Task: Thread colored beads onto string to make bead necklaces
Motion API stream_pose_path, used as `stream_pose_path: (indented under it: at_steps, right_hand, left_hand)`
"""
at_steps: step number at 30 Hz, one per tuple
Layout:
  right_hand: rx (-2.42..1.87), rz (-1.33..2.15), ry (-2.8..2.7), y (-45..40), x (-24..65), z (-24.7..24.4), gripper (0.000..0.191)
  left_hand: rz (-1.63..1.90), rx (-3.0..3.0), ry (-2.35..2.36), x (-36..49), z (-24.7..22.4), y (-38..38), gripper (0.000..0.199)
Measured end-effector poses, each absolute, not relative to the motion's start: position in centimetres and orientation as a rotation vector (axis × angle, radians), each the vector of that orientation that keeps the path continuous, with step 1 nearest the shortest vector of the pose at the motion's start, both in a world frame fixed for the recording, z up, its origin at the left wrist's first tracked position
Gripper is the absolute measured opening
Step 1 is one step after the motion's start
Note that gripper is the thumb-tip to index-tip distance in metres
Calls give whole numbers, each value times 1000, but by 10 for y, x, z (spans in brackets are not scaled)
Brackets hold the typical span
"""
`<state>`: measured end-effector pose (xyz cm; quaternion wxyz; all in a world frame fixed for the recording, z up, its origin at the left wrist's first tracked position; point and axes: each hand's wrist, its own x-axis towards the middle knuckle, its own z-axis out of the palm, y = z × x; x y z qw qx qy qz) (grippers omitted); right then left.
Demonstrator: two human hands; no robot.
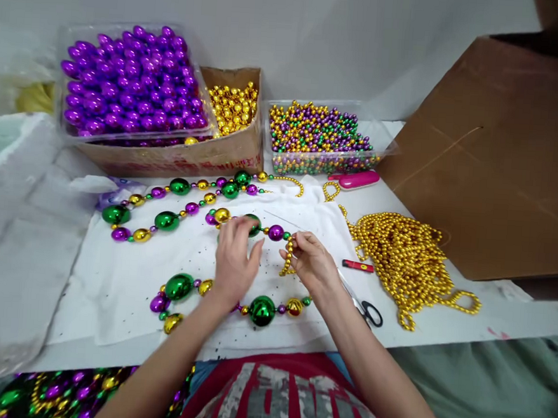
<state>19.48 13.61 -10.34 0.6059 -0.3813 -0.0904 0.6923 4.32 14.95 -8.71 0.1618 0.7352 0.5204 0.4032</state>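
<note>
White table under the hands, partly covered by a white cloth; pale wall rose beyond them. Brown cardboard stood right of the hands. Beyond them: purple beads in a clear tub, mixed small beads in another. Right of the hands: heaped gold strands, a small red object, and scissors partly hidden by the forearm. Bead strand spanned between the separated hands: right hand pinched its gold chain; left hand covered beads, grip indeterminable.
</note>
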Motion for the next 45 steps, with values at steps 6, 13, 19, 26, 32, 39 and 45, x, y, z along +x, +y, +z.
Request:
stream_pose_path:
  at_steps: [6, 13, 19, 26, 32, 39, 45]
  right_hand:
    - [-879, 1508, -100, 160, 200, -131, 19]
    - [-933, 1474, -169, 161, 204, -147, 20]
    - [-1081, 1399, -358, 145, 208, -141, 23]
    - [-1268, 1311, -612, 103, 220, -147, 16]
    - [-1398, 1091, -822, 76, 224, -145, 9]
    - [-1482, 838, -954, 61, 253, -123, 11]
    - [-2007, 522, -1341, 21, 320, -149, 8]
  left_hand:
    - [972, 946, 996, 84, -143, 110, 22]
    - [798, 541, 807, 69, -136, 113, 19]
    - [721, 484, 863, 57, -132, 105, 19]
    - [610, 1487, 1303, 40, -124, 105, 18]
    - [694, 1802, 1177, 88, -134, 115, 18]
    - [748, 1754, 1101, 116, -144, 108, 12]
    - [713, 1731, 978, 109, -132, 112, 16]
